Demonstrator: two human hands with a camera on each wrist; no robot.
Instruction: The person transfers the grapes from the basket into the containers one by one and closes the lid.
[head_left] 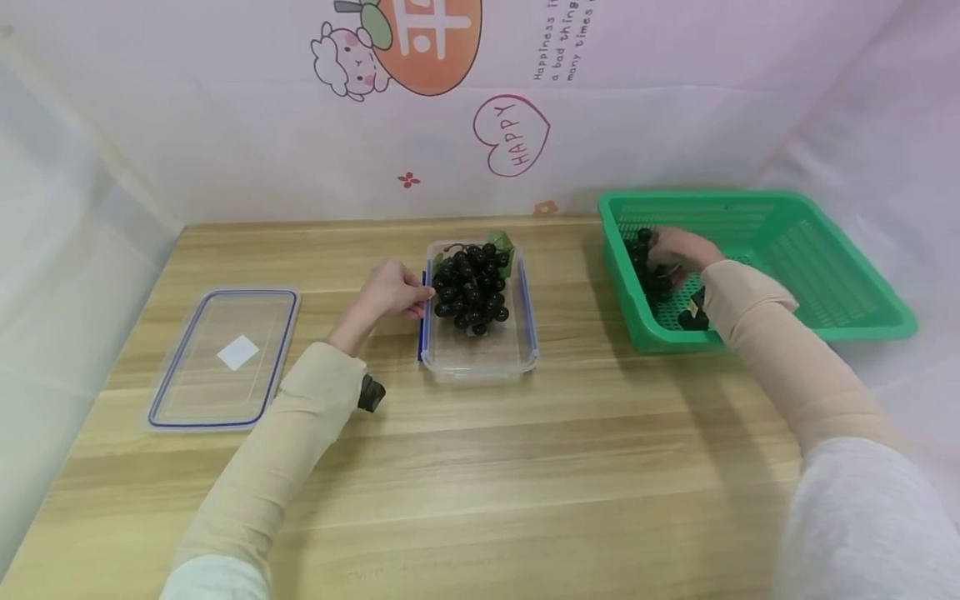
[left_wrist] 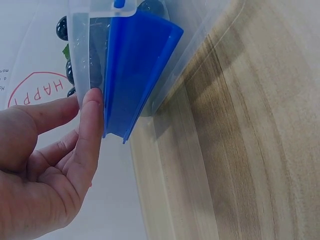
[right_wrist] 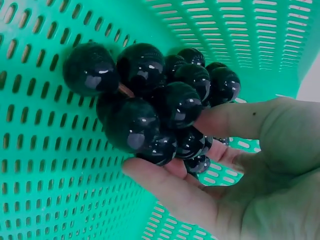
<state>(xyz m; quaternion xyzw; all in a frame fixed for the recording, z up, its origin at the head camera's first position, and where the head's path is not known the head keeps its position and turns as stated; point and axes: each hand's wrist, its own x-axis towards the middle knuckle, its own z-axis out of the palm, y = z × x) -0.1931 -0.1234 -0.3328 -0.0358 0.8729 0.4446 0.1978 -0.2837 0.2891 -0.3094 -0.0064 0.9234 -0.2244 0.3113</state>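
A clear plastic food container (head_left: 480,360) with blue clips stands mid-table, holding a bunch of black grapes (head_left: 470,283) with a green leaf. My left hand (head_left: 388,292) pinches the container's left wall at the rim, its thumb and fingertips on either side, just by the blue clip (left_wrist: 137,75). Inside the green basket (head_left: 847,283), my right hand (head_left: 684,250) grips a second bunch of black grapes (right_wrist: 132,120). In the right wrist view its thumb and fingers lie round the bunch, against the slotted basket wall; some fingertips are hidden behind the grapes.
A clear lid (head_left: 198,367) with a blue seal and a white label lies on the table left of the container. Behind the table hangs a white printed cloth (head_left: 300,158). The basket stands at the table's right back.
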